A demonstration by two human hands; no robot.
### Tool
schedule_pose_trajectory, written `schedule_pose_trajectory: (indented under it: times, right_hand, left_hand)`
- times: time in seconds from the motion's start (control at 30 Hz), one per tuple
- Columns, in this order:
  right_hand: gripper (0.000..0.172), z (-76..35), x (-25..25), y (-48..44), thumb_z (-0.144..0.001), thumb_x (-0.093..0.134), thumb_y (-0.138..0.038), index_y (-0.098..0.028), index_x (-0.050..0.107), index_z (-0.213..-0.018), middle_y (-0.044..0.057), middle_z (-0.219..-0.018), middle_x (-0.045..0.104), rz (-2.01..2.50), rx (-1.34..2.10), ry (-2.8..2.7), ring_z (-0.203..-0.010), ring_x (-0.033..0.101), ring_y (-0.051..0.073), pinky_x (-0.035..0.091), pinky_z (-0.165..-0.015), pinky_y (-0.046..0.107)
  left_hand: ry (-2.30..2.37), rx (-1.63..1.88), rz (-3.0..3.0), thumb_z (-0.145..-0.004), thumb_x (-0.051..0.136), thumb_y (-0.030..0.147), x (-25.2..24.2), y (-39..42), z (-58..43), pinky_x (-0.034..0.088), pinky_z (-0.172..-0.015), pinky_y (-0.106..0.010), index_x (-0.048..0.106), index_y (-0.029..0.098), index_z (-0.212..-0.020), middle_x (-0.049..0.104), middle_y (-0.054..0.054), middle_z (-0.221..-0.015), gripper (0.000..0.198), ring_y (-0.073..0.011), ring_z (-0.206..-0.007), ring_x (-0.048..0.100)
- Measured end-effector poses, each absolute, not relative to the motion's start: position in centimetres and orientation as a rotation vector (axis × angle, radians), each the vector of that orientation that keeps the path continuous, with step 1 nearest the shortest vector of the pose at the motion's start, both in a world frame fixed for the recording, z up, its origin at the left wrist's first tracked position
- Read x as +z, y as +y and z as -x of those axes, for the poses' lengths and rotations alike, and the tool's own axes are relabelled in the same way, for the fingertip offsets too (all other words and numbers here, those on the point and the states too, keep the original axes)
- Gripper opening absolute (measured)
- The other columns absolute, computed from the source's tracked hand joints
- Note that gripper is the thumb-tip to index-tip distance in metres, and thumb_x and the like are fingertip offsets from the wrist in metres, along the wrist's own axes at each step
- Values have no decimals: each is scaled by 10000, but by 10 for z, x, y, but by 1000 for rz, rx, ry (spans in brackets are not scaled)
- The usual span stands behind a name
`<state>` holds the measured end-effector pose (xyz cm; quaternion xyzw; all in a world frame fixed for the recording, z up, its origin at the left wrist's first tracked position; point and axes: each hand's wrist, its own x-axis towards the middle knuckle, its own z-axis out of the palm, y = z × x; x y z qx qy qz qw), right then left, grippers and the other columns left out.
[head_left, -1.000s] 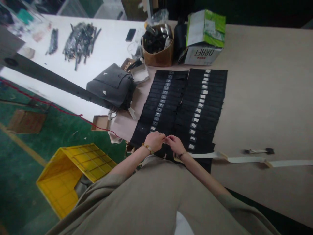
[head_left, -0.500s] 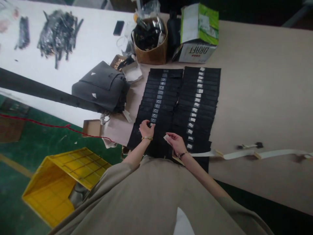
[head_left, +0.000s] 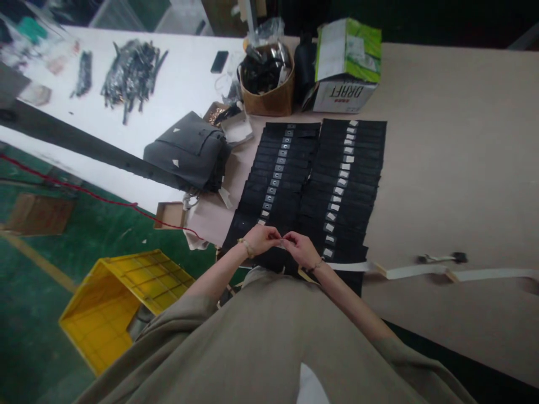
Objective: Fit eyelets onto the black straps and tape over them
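The person's left hand point(head_left: 261, 238) and right hand point(head_left: 301, 249) are pinching a small white tag point(head_left: 280, 243) between their fingertips, at the near end of two rows of black fabric strips point(head_left: 345, 168) on the counter point(head_left: 455, 112). Most strips are showing pale tags; the nearest few show none. Ahead, a kraft-paper tub point(head_left: 269, 104) is holding dark and metal pieces.

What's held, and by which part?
A small white tag, seemingly pinched at its edge by the right hand's fingertips; whether the left hand grips it too can't be told.
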<state>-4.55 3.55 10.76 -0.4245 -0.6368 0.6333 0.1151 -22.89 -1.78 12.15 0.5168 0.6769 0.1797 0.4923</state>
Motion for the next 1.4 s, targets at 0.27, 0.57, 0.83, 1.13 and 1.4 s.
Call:
schedule_pose_trajectory:
  times: [0.27, 0.57, 0.83, 1.13, 1.4]
  right_hand:
    - [218, 72, 65, 43, -714, 611, -420, -204, 586, -716, 17, -625, 616, 1828, 2065, -904, -540, 585, 136, 383, -443, 201]
    - [239, 68, 66, 42, -634, 692, -323, -180, 651, -823, 49, -762, 707, 1702, 2013, -709, -555, 568, 116, 327, -393, 179]
    - [350, 56, 86, 54, -698, 748, -515, -177, 689, -767, 17, -690, 664, 1568, 1756, -1364, -617, 552, 135, 433, -571, 247]
    - [236, 45, 103, 53, -848, 620, -441, -219, 693, -878, 24, -800, 675, 1263, 1731, -1901, -708, 576, 158, 420, -647, 255]
    - [225, 59, 80, 66, -788, 611, -415, -198, 614, -729, 25, -661, 639, 1604, 2052, -1202, -585, 574, 145, 416, -500, 227]
  left_hand:
    - [2093, 684, -1337, -892, 582, 335, 103, -3, 219, 463, -900, -338, 724, 234, -859, 705, -65, -926, 177, -217, -954, 600]
    - [2641, 634, -511, -800, 690, 348, 17, 51, 251, 394, -973, -499, 688, 261, -1075, 646, -92, -1200, 288, -338, -1189, 503]
    - [1527, 889, -1058, -828, 655, 407, 79, 26, 234, 523, -759, -273, 706, 180, -1019, 732, -44, -896, 301, -170, -818, 672]
    - [1692, 395, -1492, -854, 635, 277, 134, 14, 222, 491, -710, -278, 735, 244, -953, 737, -20, -837, 144, -180, -760, 663]
    - [1921, 443, -1680, -920, 539, 275, 126, 13, 209, 437, -896, -357, 693, 250, -873, 688, -70, -923, 163, -232, -979, 589]
